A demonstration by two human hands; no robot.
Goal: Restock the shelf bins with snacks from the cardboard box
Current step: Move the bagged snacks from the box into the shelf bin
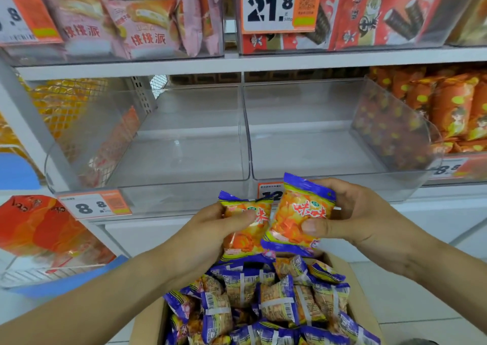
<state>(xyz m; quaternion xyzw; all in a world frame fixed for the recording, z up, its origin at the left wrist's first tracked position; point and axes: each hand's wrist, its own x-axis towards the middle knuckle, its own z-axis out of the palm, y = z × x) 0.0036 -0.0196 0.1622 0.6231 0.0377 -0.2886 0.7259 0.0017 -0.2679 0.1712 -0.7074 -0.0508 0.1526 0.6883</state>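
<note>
A cardboard box at the bottom centre holds several small orange-and-purple snack packets. My left hand grips one or more of these packets above the box. My right hand pinches another packet between thumb and fingers, right beside the left one. Both are held just in front of and below two clear shelf bins: the left bin and the right bin, which hold no snacks.
A full bin of orange snack bags stands to the right. Pink cake packs and red wafer packs fill the shelf above. Price tags hang on the bin fronts. A red pack lies lower left.
</note>
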